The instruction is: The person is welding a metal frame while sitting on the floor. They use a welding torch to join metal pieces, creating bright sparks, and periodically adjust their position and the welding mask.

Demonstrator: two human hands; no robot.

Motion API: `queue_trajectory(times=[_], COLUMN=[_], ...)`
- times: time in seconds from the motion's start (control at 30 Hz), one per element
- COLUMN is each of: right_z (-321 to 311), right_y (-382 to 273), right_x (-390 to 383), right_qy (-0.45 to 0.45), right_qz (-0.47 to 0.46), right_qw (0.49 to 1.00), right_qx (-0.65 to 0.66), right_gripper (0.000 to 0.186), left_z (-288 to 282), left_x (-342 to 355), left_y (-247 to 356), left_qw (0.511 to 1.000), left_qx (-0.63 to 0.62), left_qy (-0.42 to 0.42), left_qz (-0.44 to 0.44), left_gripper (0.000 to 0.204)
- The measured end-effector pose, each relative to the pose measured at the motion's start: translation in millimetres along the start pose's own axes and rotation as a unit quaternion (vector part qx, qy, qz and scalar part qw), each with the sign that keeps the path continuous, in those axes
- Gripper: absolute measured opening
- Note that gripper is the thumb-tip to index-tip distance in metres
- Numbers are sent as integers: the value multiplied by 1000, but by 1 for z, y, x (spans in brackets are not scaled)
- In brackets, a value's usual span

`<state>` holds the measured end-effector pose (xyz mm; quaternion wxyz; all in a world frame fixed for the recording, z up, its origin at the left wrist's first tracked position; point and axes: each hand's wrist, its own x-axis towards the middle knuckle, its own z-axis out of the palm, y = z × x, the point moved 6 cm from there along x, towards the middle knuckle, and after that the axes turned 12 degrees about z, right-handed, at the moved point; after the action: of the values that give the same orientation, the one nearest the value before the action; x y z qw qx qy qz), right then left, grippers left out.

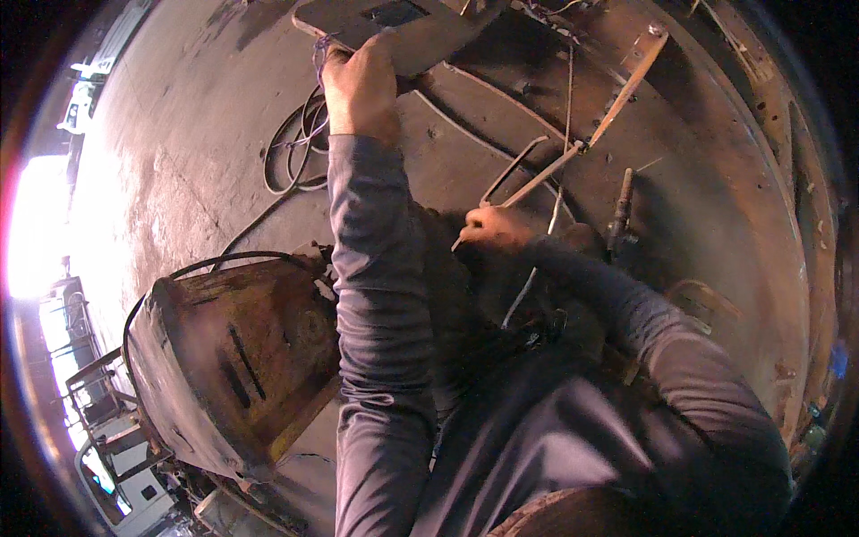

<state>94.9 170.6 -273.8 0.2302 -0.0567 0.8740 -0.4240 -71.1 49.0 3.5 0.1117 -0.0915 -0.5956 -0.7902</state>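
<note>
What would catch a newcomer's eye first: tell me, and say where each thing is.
Probably the white glare along the left edge. Next, likely the flat panel with a dark rectangle, held up by the left hand near the top centre. Then perhaps the rusty, yellowish-brown casing at lower left.

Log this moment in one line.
left hand: holding windowed hand shield | right hand: gripping slim bar | cable: looped beside left wrist
</note>
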Motion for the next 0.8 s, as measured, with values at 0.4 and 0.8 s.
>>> queue_trajectory(times=[0.4, 0.8], right_z=[36, 22], right_y=[129, 51], right_x=[-5, 30], right_qy=[-11, 12], right_qz=[382, 205], right_qw=[675, 829], right_qx=[631, 520], right_gripper=[43, 36], left_z=[-1, -1], left_x=[0, 0], left_y=[-2, 1], left_qw=[1000, 997], left_qx=[8, -46], left_qy=[5, 11], left_qz=[-4, 65], left_gripper=[28, 26])
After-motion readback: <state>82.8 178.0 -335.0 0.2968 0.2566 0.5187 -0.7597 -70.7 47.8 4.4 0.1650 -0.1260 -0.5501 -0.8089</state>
